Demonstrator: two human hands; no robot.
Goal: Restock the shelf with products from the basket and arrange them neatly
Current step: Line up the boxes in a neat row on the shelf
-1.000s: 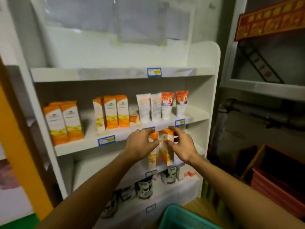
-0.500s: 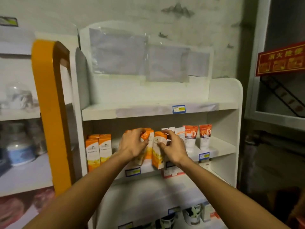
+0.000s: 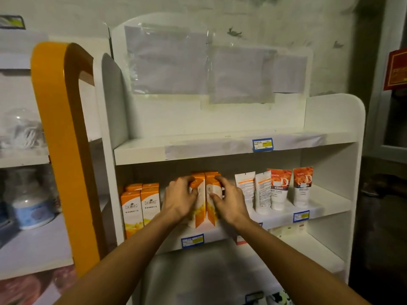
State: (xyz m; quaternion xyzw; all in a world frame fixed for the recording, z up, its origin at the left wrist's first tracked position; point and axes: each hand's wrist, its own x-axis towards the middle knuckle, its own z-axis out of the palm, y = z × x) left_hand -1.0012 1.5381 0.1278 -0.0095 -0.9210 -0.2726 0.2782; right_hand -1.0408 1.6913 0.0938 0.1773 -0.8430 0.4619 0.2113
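Both hands work at the middle shelf (image 3: 326, 211) of the white unit. The left hand (image 3: 179, 200) grasps one orange-and-white carton (image 3: 196, 208); the right hand (image 3: 230, 202) grasps a second carton (image 3: 211, 205). The fingers of each hand wrap the carton's upper part. The two cartons stand upright, side by side and touching, at the front edge of the shelf near its centre. More orange cartons stand directly behind them. Toward the left end stands a further group of cartons (image 3: 141, 209). Toward the right end stand four tubes (image 3: 274, 189), upright on their caps. Blue price tags (image 3: 192, 239) sit on the front edge.
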